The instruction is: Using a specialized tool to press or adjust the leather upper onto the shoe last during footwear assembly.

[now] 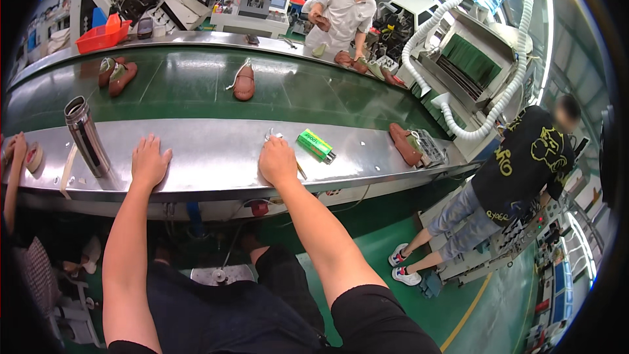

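While the left hand (150, 162) lies flat, fingers slightly spread, its wrist at the steel tabletop's (216, 157) near edge, the right hand (278, 160) half-curls over a small metal item (270, 134) toward the far edge; its grip I cannot tell. A green box (315, 145) lies just right, a steel flask (87, 136) stands left.

- Left hand (151, 162) lies flat on a shiny grey metal ledge (216, 157).
- Right hand (278, 160) rests curled there, near a bright-green rectangular box (315, 145).
- Tall silver cylindrical flask (88, 137) stands upright.
- Reddish-brown shoe (244, 85) with white laces on the flat green belt (183, 85).
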